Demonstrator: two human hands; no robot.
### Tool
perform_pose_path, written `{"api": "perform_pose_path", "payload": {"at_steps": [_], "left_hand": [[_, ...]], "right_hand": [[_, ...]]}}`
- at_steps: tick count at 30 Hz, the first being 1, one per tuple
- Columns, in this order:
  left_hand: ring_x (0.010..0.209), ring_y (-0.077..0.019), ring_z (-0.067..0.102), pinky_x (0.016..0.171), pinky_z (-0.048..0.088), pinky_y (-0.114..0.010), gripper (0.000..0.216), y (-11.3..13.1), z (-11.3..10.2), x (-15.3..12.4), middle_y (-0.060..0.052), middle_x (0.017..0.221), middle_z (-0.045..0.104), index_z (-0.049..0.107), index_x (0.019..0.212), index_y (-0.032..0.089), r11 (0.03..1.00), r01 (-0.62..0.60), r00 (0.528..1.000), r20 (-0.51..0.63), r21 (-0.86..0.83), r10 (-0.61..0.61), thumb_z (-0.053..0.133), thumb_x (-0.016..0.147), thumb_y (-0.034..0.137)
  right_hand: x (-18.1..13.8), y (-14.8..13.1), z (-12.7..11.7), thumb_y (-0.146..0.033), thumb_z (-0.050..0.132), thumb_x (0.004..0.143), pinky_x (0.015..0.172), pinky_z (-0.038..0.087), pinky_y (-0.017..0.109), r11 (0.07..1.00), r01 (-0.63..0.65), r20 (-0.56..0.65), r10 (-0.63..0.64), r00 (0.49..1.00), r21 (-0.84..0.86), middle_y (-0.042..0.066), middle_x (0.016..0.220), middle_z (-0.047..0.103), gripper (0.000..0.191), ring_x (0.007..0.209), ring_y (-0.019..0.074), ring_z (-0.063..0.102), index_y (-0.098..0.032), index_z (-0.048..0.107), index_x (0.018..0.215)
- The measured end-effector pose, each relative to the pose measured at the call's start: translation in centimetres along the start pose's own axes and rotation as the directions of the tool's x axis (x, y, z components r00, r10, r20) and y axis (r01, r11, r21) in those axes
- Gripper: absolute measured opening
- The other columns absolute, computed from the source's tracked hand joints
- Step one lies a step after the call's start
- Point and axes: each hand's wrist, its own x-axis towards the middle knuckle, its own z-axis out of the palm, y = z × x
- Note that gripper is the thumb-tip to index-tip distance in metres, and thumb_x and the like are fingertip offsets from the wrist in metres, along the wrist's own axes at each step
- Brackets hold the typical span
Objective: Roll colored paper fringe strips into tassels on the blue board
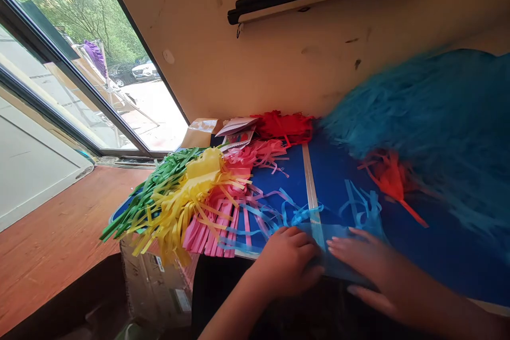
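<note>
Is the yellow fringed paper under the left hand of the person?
No, the left hand is on the light-blue fringed paper, while the yellow fringed paper lies apart, farther left.

Blue tbl (422,255): grn fringe (153,186), ylw fringe (203,170), pink fringe (209,228), blue fringe (371,218), 2 red bunches (285,128).

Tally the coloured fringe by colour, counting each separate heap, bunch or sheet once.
Green heap: 1
Yellow heap: 1
Pink heap, counted as one: 1
Red: 2, the back heap and the front bunch
Blue: 2, the large pile and the sheet by the left hand and right hand
Total: 7
</note>
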Motion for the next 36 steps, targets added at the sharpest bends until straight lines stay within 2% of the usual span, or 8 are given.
{"api": "perform_pose_path", "payload": {"at_steps": [5,11,16,20,23,26,32,36], "left_hand": [[0.092,-0.0209,0.056,0.078,0.045,-0.035,0.035,0.2,0.8,-0.1,-0.004,0.104,0.063,0.062,0.099,0.020,0.997,0.002,0.999,-0.032,0.073,0.001,0.053,0.081,0.049],[0.085,-0.0228,0.057,0.073,0.046,-0.037,0.045,1.5,1.5,0.2,-0.006,0.101,0.063,0.061,0.099,0.017,0.987,-0.035,0.999,0.015,0.160,0.033,0.052,0.078,0.056],[0.083,-0.0216,0.055,0.072,0.046,-0.036,0.036,2.2,1.3,0.8,-0.005,0.096,0.063,0.062,0.096,0.018,0.991,-0.020,1.000,0.025,0.133,0.016,0.050,0.083,0.049],[0.083,-0.0187,0.055,0.073,0.046,-0.032,0.024,2.0,1.0,1.4,-0.003,0.095,0.064,0.063,0.084,0.018,0.993,0.104,0.995,-0.010,0.057,-0.103,0.042,0.090,0.029],[0.083,-0.0193,0.055,0.071,0.047,-0.033,0.021,1.7,1.1,1.9,-0.003,0.094,0.063,0.062,0.083,0.018,0.977,0.196,0.981,-0.022,0.085,-0.195,0.043,0.090,0.025],[0.081,-0.0204,0.054,0.069,0.048,-0.034,0.017,1.5,1.3,2.3,-0.004,0.092,0.060,0.062,0.085,0.020,0.958,0.235,0.972,-0.010,0.165,-0.236,0.046,0.088,0.025],[0.082,-0.0209,0.053,0.068,0.046,-0.033,0.015,1.2,1.1,3.3,-0.004,0.090,0.057,0.061,0.089,0.021,0.950,0.202,0.975,0.046,0.237,-0.219,0.047,0.088,0.028],[0.084,-0.0205,0.052,0.072,0.044,-0.034,0.024,1.1,0.3,3.7,-0.005,0.089,0.057,0.061,0.087,0.020,0.961,0.203,0.973,0.068,0.186,-0.219,0.040,0.092,0.030]], "right_hand": [[-0.9,0.2,0.4,-0.025,0.052,0.079,0.095,0.042,0.036,1.000,-0.006,0.012,0.006,1.000,-0.004,0.004,0.119,0.059,0.039,0.109,0.0189,0.055,-0.026,0.058,0.118],[-2.7,0.9,0.8,-0.025,0.052,0.078,0.101,0.035,0.039,0.999,-0.040,0.049,0.038,0.998,0.031,0.004,0.124,0.056,0.040,0.115,0.0195,0.050,-0.029,0.057,0.118],[-3.3,1.3,0.5,-0.030,0.051,0.081,0.100,0.035,0.041,0.995,-0.087,0.079,0.083,0.993,0.055,0.003,0.122,0.057,0.037,0.113,0.0196,0.052,-0.030,0.056,0.118],[-2.7,1.7,0.7,-0.037,0.050,0.083,0.091,0.043,0.037,0.953,-0.241,0.071,0.232,0.970,0.182,0.002,0.109,0.065,0.029,0.105,0.0197,0.057,-0.030,0.062,0.108],[-1.7,2.0,0.8,-0.036,0.047,0.083,0.076,0.049,0.030,0.882,-0.384,0.063,0.382,0.922,0.273,0.002,0.092,0.068,0.023,0.087,0.0183,0.063,-0.027,0.066,0.091],[-0.5,2.1,0.4,-0.031,0.050,0.077,0.064,0.048,0.028,0.815,-0.527,0.098,0.519,0.849,0.241,0.001,0.077,0.066,0.017,0.070,0.0173,0.061,-0.024,0.064,0.074],[1.2,1.4,-1.0,-0.040,0.042,0.078,0.071,0.041,0.034,0.659,-0.746,0.229,0.715,0.661,0.093,0.002,0.067,0.060,0.028,0.070,0.0188,0.055,-0.024,0.060,0.065],[1.3,1.1,-1.2,-0.033,0.038,0.078,0.074,0.036,0.034,0.641,-0.767,0.225,0.745,0.627,0.015,0.003,0.070,0.060,0.028,0.071,0.0186,0.053,-0.023,0.058,0.062]]}}
